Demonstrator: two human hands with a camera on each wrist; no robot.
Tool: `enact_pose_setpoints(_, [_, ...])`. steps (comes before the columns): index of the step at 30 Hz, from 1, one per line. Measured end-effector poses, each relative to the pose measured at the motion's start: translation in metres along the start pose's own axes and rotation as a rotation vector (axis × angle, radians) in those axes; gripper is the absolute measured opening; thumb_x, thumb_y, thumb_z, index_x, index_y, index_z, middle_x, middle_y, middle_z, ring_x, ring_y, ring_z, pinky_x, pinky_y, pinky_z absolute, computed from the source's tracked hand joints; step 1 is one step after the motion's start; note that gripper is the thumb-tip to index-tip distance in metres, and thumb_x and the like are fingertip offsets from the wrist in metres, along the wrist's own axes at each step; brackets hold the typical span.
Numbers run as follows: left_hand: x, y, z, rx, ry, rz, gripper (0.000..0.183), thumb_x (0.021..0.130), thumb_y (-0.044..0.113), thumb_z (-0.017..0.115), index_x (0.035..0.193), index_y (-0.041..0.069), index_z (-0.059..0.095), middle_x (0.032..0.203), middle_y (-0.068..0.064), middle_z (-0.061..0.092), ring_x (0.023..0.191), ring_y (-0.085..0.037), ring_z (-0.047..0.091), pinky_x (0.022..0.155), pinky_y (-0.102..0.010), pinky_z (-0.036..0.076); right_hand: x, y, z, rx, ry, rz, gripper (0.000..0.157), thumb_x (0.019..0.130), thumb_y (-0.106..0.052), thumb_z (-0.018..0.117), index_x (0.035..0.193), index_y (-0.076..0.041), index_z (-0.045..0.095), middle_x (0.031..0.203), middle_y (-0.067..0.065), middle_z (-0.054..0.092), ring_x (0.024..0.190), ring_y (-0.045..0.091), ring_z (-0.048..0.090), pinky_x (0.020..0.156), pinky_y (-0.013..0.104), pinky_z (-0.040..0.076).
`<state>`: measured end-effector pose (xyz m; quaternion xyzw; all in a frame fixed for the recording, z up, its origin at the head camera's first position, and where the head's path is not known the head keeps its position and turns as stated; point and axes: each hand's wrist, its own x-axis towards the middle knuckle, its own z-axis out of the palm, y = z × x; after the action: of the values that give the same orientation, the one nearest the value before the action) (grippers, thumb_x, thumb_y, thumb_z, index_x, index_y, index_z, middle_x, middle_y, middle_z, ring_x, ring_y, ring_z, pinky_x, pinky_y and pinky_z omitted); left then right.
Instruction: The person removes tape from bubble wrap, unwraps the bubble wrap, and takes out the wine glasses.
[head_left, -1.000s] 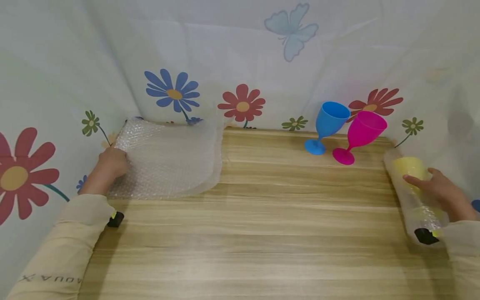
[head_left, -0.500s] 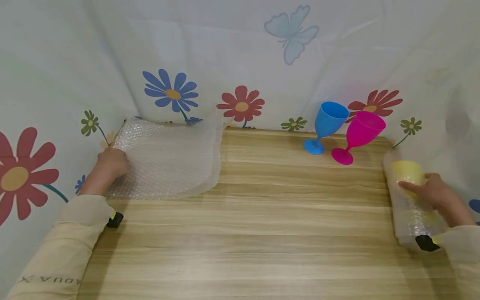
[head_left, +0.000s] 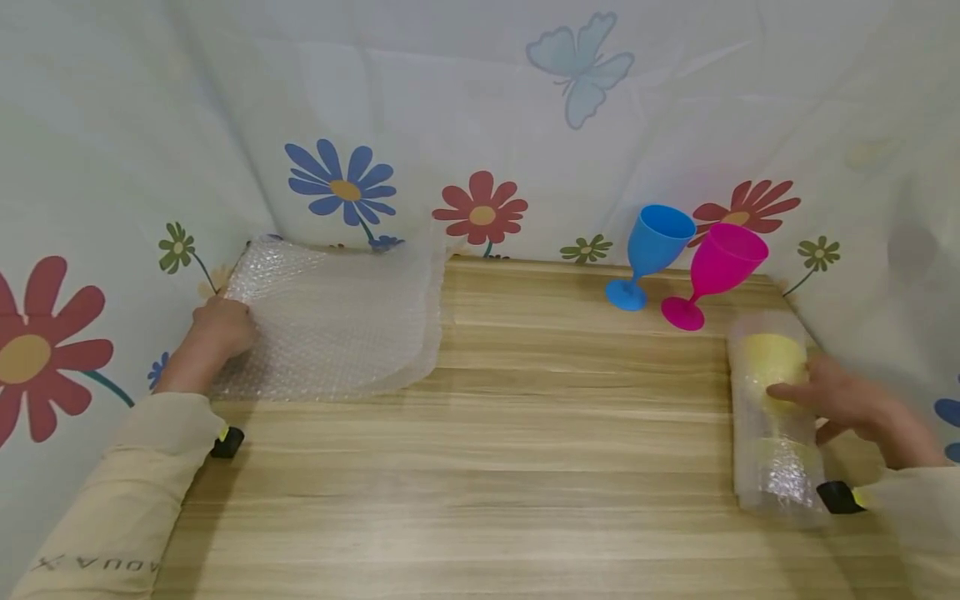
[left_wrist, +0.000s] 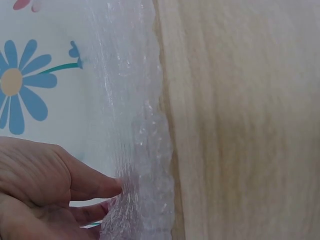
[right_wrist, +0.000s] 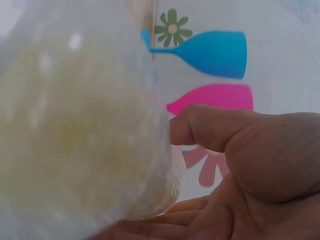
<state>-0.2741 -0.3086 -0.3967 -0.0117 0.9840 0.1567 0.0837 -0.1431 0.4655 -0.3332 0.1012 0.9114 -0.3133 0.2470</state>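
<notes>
At the table's left edge my left hand [head_left: 221, 332] pinches the edge of a bubble wrap sheet [head_left: 337, 321] lying at the back left. In the left wrist view, the thumb [left_wrist: 97, 183] and fingers meet on the crinkled bubble wrap [left_wrist: 142, 150]. On the right, my right hand [head_left: 851, 398] holds a yellow goblet [head_left: 772, 358] rolled in bubble wrap. The right wrist view shows the thumb on one side of this wrapped goblet [right_wrist: 75, 130] and the fingers passing beneath, partly hidden. A blue goblet [head_left: 656, 242] and a pink goblet [head_left: 723, 262] stand beyond it.
The wooden table [head_left: 487, 483] runs across the view. A white curtain [head_left: 450, 100] printed with flowers and a butterfly hangs behind it and along both sides. Both standing goblets are close to the back edge.
My right hand has moved the wrapped yellow goblet left and slightly toward me, from the table's right edge. The left hand and its bubble wrap sheet stay nearly where they were.
</notes>
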Motion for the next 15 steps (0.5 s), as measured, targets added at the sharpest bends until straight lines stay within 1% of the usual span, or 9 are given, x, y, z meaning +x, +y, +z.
enact_pose_setpoints(2, [0.000, 0.000, -0.001, -0.009, -0.013, -0.004, 0.047, 0.091, 0.004, 0.043, 0.124, -0.029, 0.046, 0.128, -0.055, 0.033, 0.120, -0.070, 0.032, 0.105, -0.075, 0.029, -0.002, -0.008, 0.006, 0.000, 0.001, -0.009, 0.091, 0.106, -0.037, 0.058, 0.137, 0.027, 0.002, 0.121, 0.040, 0.030, 0.097, 0.040, 0.053, 0.071, 0.048, 0.061])
enact_pose_setpoints(3, [-0.001, 0.000, -0.001, -0.015, -0.021, -0.009, 0.047, 0.091, 0.004, 0.043, 0.126, -0.029, 0.045, 0.129, -0.055, 0.032, 0.121, -0.070, 0.031, 0.106, -0.075, 0.028, -0.003, -0.012, 0.009, 0.000, 0.003, -0.009, 0.089, 0.105, -0.038, 0.059, 0.137, 0.027, 0.007, 0.118, 0.037, 0.035, 0.095, 0.037, 0.055, 0.071, 0.047, 0.061])
enact_pose_setpoints(5, [0.000, -0.002, -0.002, -0.012, -0.034, -0.008, 0.048, 0.092, 0.005, 0.043, 0.127, -0.028, 0.044, 0.130, -0.055, 0.031, 0.121, -0.070, 0.030, 0.106, -0.075, 0.028, -0.003, -0.019, 0.016, 0.015, 0.007, -0.044, 0.084, 0.105, -0.036, 0.061, 0.135, 0.027, 0.015, 0.113, 0.032, 0.043, 0.090, 0.031, 0.060, 0.070, 0.046, 0.062])
enact_pose_setpoints(9, [0.001, -0.003, -0.002, 0.004, -0.048, -0.001, 0.048, 0.093, 0.006, 0.042, 0.128, -0.028, 0.044, 0.130, -0.056, 0.029, 0.121, -0.072, 0.029, 0.105, -0.076, 0.028, -0.002, -0.033, 0.032, 0.033, 0.019, -0.110, 0.075, 0.103, -0.032, 0.065, 0.131, 0.027, 0.030, 0.106, 0.023, 0.059, 0.085, 0.027, 0.070, 0.069, 0.044, 0.062])
enact_pose_setpoints(12, [0.001, -0.003, -0.001, 0.005, -0.048, 0.003, 0.048, 0.093, 0.005, 0.041, 0.128, -0.028, 0.044, 0.129, -0.056, 0.030, 0.121, -0.072, 0.029, 0.104, -0.076, 0.028, -0.001, -0.044, 0.043, 0.036, 0.023, -0.149, 0.069, 0.102, -0.031, 0.068, 0.129, 0.025, 0.037, 0.103, 0.019, 0.066, 0.085, 0.026, 0.073, 0.070, 0.044, 0.062])
enact_pose_setpoints(13, [0.000, -0.003, -0.002, 0.002, -0.049, 0.001, 0.048, 0.093, 0.005, 0.042, 0.128, -0.028, 0.044, 0.129, -0.056, 0.030, 0.121, -0.072, 0.029, 0.104, -0.075, 0.028, -0.001, -0.048, 0.046, 0.035, 0.026, -0.155, 0.070, 0.101, -0.032, 0.069, 0.129, 0.025, 0.037, 0.103, 0.019, 0.065, 0.085, 0.026, 0.073, 0.070, 0.044, 0.062])
enact_pose_setpoints(14, [0.000, -0.003, -0.002, 0.002, -0.050, 0.000, 0.048, 0.093, 0.005, 0.042, 0.128, -0.028, 0.044, 0.129, -0.056, 0.030, 0.121, -0.072, 0.029, 0.104, -0.075, 0.028, 0.000, -0.052, 0.050, 0.034, 0.028, -0.164, 0.066, 0.101, -0.032, 0.069, 0.126, 0.022, 0.041, 0.101, 0.017, 0.067, 0.084, 0.025, 0.072, 0.070, 0.043, 0.062])
enact_pose_setpoints(15, [0.000, -0.004, -0.002, 0.004, -0.051, 0.000, 0.048, 0.093, 0.005, 0.043, 0.128, -0.028, 0.044, 0.129, -0.056, 0.030, 0.121, -0.072, 0.029, 0.104, -0.075, 0.029, 0.000, -0.056, 0.053, 0.020, 0.031, -0.168, 0.069, 0.100, -0.033, 0.070, 0.127, 0.023, 0.039, 0.101, 0.017, 0.067, 0.083, 0.025, 0.072, 0.071, 0.043, 0.062])
